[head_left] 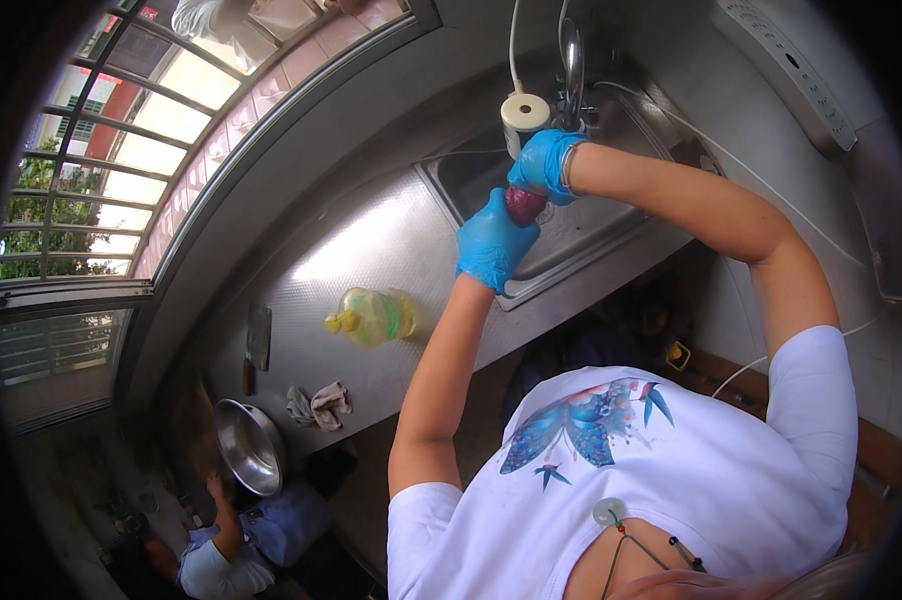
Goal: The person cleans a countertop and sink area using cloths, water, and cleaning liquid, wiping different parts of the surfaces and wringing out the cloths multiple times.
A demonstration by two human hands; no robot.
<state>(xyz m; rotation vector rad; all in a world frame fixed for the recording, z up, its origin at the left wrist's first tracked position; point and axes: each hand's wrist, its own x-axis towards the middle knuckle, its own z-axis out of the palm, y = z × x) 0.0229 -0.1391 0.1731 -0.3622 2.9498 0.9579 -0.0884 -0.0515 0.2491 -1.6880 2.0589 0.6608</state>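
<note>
Over the steel sink (612, 217) both of my hands wear blue gloves and meet around a dark red-purple oval item (525, 204), whose kind I cannot tell. My left hand (498, 241) grips its lower end. My right hand (547, 165) is closed over its upper end, and those fingers are partly hidden. Just beyond the right hand, a cylindrical device with a cream round top (526, 111) hangs on a white hose or cord beside the chrome faucet (573, 75).
On the steel counter (376, 247) are a yellow-capped bottle of yellowish liquid (373, 316), a cleaver (258, 337) and crumpled cloths (327, 405). A steel basin (250, 448) stands at the far left end, near another person (229, 555). A barred window (98, 157) lies beyond.
</note>
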